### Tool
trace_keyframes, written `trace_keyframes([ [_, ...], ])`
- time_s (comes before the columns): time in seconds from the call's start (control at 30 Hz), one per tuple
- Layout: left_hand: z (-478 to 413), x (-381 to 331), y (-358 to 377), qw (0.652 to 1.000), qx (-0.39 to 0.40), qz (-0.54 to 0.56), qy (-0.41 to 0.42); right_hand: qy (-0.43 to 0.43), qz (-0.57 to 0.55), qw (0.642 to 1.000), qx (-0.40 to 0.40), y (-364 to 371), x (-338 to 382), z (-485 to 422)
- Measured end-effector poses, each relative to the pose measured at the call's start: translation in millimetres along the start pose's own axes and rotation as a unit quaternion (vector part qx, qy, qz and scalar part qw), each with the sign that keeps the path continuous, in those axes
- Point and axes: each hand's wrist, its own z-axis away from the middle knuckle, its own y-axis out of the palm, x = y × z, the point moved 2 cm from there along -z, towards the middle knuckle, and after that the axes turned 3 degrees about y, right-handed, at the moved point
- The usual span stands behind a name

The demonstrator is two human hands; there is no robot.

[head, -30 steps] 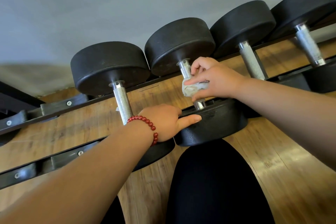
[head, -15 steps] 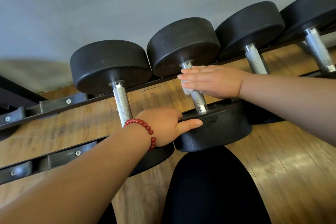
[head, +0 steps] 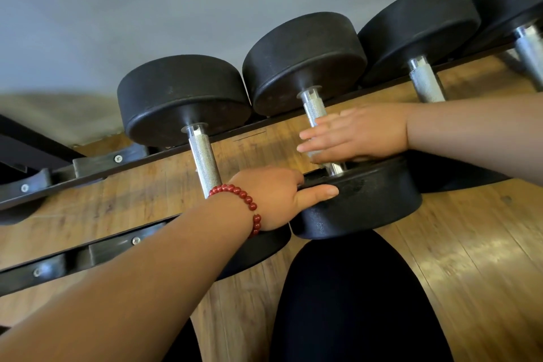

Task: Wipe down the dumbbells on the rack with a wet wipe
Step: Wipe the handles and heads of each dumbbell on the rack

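Note:
Several black dumbbells with knurled steel handles lie side by side on the rack. My right hand (head: 352, 132) lies flat across the handle (head: 313, 107) of the second dumbbell, fingers straight, low on the handle by the near head (head: 367, 206). A pale sliver of the wet wipe (head: 315, 154) shows under those fingers; the rest of the wipe is hidden. My left hand (head: 273, 197), with a red bead bracelet at the wrist, grips the rim of that near head, thumb stretched along its edge. The first dumbbell (head: 205, 156) stands just left of it.
A third dumbbell (head: 423, 82) and a fourth (head: 529, 47) follow on the right. The rack's dark metal rail (head: 111, 247) runs left with bolted saddles. Wooden floor (head: 470, 258) lies below, and my leg in black (head: 352, 303) is close under the rack.
My right hand went from gripping the handle with the wipe to lying flat, and slid down the handle toward the near head. My left hand kept its hold.

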Motion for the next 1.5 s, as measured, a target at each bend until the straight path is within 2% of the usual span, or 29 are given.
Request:
trace_keyframes([
  [0.13, 0, 1, 1, 1.0, -0.006, -0.001, -0.001, 0.158, -0.013, 0.985, -0.065, 1, -17, -4],
  [0.17, 0, 2, 1, 1.0, -0.008, -0.001, 0.0, 0.173, -0.022, 0.981, -0.078, 5, -14, -6],
  [0.27, 0, 0, 0, 1.0, -0.005, 0.001, 0.001, 0.139, -0.05, 0.987, -0.07, 5, 3, -4],
  [0.33, -1, 0, 0, 1.0, -0.005, 0.001, -0.002, 0.147, -0.056, 0.984, -0.077, -1, 6, 1],
  [0.4, -1, 0, 0, 1.0, -0.007, -0.001, -0.002, 0.197, -0.045, 0.974, -0.103, -3, 4, 6],
  [0.47, 0, 0, 0, 1.0, -0.007, -0.002, 0.0, 0.284, -0.079, 0.948, -0.121, -7, 5, 7],
  [0.53, 0, -1, -1, 1.0, -0.006, 0.002, 0.002, 0.405, -0.176, 0.889, -0.122, -15, 8, 7],
  [0.6, 0, -1, -1, 1.0, -0.004, 0.006, 0.002, 0.508, -0.291, 0.803, -0.113, -20, 11, 5],
  [0.67, 1, -1, -2, 1.0, -0.005, 0.005, 0.003, 0.574, -0.387, 0.717, -0.087, -20, 12, 1],
  [0.73, 1, -1, -2, 1.0, -0.007, 0.001, 0.006, 0.603, -0.446, 0.659, -0.067, -15, 12, -5],
  [0.77, 0, -1, -1, 1.0, -0.007, 0.001, 0.007, 0.612, -0.492, 0.615, -0.071, -13, 12, -9],
  [0.83, 0, -1, -1, 1.0, -0.005, 0.003, 0.007, 0.605, -0.615, 0.497, -0.093, -8, 12, -22],
  [0.87, -1, -1, -1, 1.0, -0.003, 0.004, 0.007, 0.599, -0.653, 0.453, -0.104, -6, 12, -28],
  [0.9, -1, -1, -1, 1.0, -0.001, 0.004, 0.006, 0.595, -0.667, 0.434, -0.111, -6, 10, -33],
  [0.97, -1, -1, 0, 1.0, -0.001, 0.004, 0.004, 0.598, -0.663, 0.435, -0.114, -4, 8, -37],
  [1.07, 0, 0, -1, 1.0, -0.004, 0.001, 0.003, 0.588, -0.646, 0.485, -0.037, -3, 12, -29],
  [1.13, 0, -1, -1, 1.0, -0.005, -0.003, 0.002, 0.58, -0.644, 0.499, 0.002, -1, 16, -23],
  [1.27, 0, -2, -2, 1.0, 0.0, 0.001, 0.001, 0.598, -0.648, 0.462, -0.09, 1, 6, -37],
  [1.33, 0, -3, -2, 1.0, -0.002, -0.001, 0.001, 0.608, -0.629, 0.473, -0.108, 1, 4, -44],
  [1.37, 0, -2, -2, 1.0, -0.004, -0.003, 0.001, 0.605, -0.625, 0.486, -0.089, 1, 4, -43],
  [1.5, 2, -3, -2, 1.0, -0.006, -0.004, -0.002, 0.591, -0.607, 0.526, 0.077, 2, 15, -25],
])
